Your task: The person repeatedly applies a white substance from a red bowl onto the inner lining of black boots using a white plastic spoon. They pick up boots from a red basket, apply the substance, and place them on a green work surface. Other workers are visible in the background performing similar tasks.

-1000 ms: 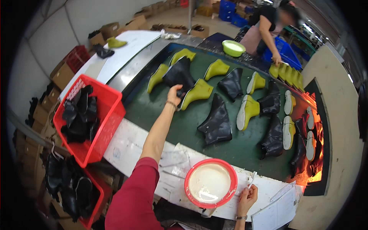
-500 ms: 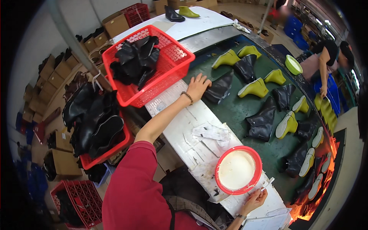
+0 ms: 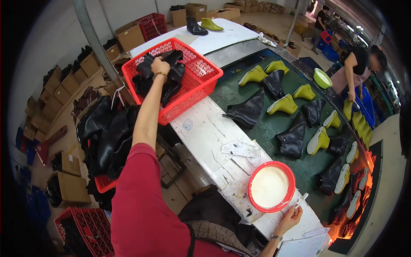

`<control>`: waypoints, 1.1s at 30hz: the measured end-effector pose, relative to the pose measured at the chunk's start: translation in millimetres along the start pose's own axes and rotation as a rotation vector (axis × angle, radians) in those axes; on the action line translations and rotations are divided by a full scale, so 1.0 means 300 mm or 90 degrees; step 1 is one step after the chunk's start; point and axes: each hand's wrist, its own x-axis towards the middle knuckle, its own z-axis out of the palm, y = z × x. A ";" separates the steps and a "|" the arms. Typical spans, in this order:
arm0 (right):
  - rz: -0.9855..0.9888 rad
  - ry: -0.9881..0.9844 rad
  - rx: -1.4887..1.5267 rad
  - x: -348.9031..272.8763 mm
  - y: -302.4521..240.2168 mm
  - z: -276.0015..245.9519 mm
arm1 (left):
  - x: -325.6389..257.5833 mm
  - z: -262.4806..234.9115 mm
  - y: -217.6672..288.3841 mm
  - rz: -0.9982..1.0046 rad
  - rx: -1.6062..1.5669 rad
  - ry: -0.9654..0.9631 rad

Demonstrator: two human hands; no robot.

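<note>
My left hand [image 3: 160, 67] reaches into the red plastic basket [image 3: 192, 64], its fingers curled closed on one of the black leather boot uppers [image 3: 143, 64] heaped there. Low on the right, my right hand [image 3: 291, 217] pinches a thin white-handled brush [image 3: 302, 199]; its tip is too small to make out. Beside that hand, a red-rimmed bowl [image 3: 256, 169] of creamy white liquid stands on the white worktop [image 3: 201, 132]. Past the worktop, a black boot upper [image 3: 248, 109] lies nearest on the green conveyor belt [image 3: 257, 136].
Black uppers and yellow-green boot bottoms [image 3: 282, 105] lie in rows on the belt, running toward an orange-glowing opening [image 3: 357, 205]. More black boots [image 3: 105, 141] fill a lower red crate at left. Across the belt, a co-worker [image 3: 353, 68] handles yellow-green pieces near a light-green bowl [image 3: 322, 79].
My left hand has left the upper on the belt and moved left into the red basket, closing on an upper there. My right hand still holds the brush beside the bowl.
</note>
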 end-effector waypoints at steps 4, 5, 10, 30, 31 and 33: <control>0.015 0.020 0.010 -0.022 -0.021 -0.020 | 0.027 -0.233 0.165 0.142 -0.146 0.024; 0.024 -0.001 0.032 -0.008 -0.020 0.003 | 0.097 -0.329 0.145 0.242 -0.173 0.088; 0.002 -0.001 0.021 -0.002 0.008 -0.010 | -0.015 -0.737 0.481 0.461 -0.276 -0.226; -0.087 -0.018 -0.054 -0.020 -0.163 -0.044 | -1.331 -0.351 0.386 0.526 0.041 -0.724; -0.211 -0.056 -0.174 -0.016 -0.185 -0.034 | -1.352 -0.385 0.370 0.526 0.115 -0.675; -0.212 -0.114 -0.320 -0.041 -0.367 0.019 | -1.377 -0.322 0.256 0.546 -0.006 -0.569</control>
